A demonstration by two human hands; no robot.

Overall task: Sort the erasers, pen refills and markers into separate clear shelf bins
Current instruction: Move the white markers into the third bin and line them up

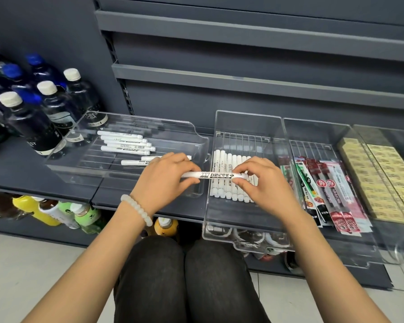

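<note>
Grey steel shelf (pixel 56 183): carries four clear bins side by side; upper shelves bare of stock in view.
Left bin (pixel 135 127): set crosswise, angled; loose white markers (pixel 124 142) lie in it, roughly parallel, towards its back and middle.
Middle bin (pixel 247 127): set lengthwise, front end overhanging the shelf edge; a neat row of white markers (pixel 222 164) lies side by side across its floor.
Third bin (pixel 313 131): packaged pen refills (pixel 324 190) in red, green and black sleeves, lying lengthwise.
Right bin (pixel 355 131): yellow-wrapped erasers (pixel 387 173) in rows.
Bottles (pixel 30 120): dark, white- and blue-capped, standing at the left end of the shelf, just beside the left bin.
Left hand (pixel 163 176): forearm coming up from below, palm down, bead bracelet (pixel 138 208) on the wrist; thumb and fingers curled round the left end of one white marker.
Right hand (pixel 261 180): mirrors the left, palm down; thumb and fingertips pinch the right end of the same marker.
Held marker (pixel 216 175): horizontal, black printed label facing up, spanning between both hands; it hangs over the seam between left and middle bins, above the near part of the marker row, not touching it as far as can be told.
</note>
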